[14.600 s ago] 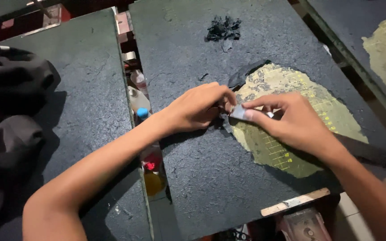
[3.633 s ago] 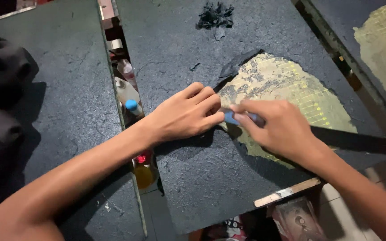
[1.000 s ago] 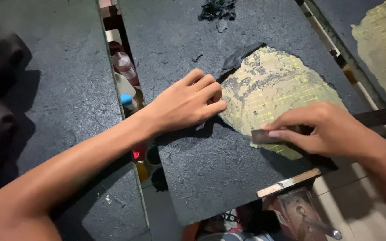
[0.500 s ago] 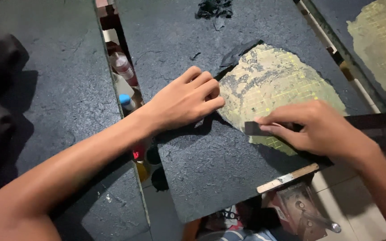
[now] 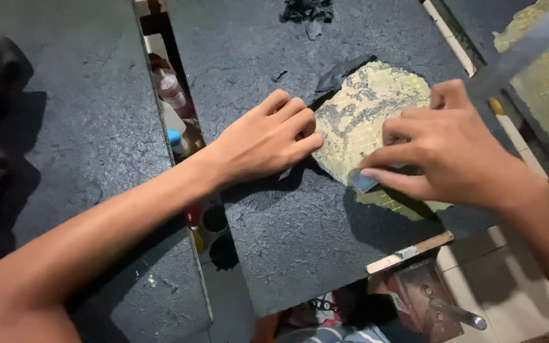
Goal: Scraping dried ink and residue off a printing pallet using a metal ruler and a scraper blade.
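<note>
A dark, rough-coated panel (image 5: 287, 254) lies in front of me, with a yellowish scraped patch (image 5: 370, 108) in its middle. My left hand (image 5: 268, 143) presses flat on the dark coating, its fingertips at the patch's left edge. My right hand (image 5: 446, 149) grips a scraper, whose small blue-grey blade tip (image 5: 363, 181) touches the patch's lower left edge. The scraper's long grey handle (image 5: 522, 51) runs up to the right, blurred. A peeled dark flap (image 5: 338, 73) curls at the top of the patch.
A second dark panel (image 5: 84, 127) lies to the left across a gap holding bottles (image 5: 173, 89). Dark scrapings (image 5: 306, 9) are piled at the far edge. A wooden strip (image 5: 408, 253) sits at the near corner. Another panel with a scraped patch (image 5: 548, 95) is at right.
My right hand has moved left and up across the patch with the scraper, and the handle now points up to the right. My left hand has stayed pressed in place.
</note>
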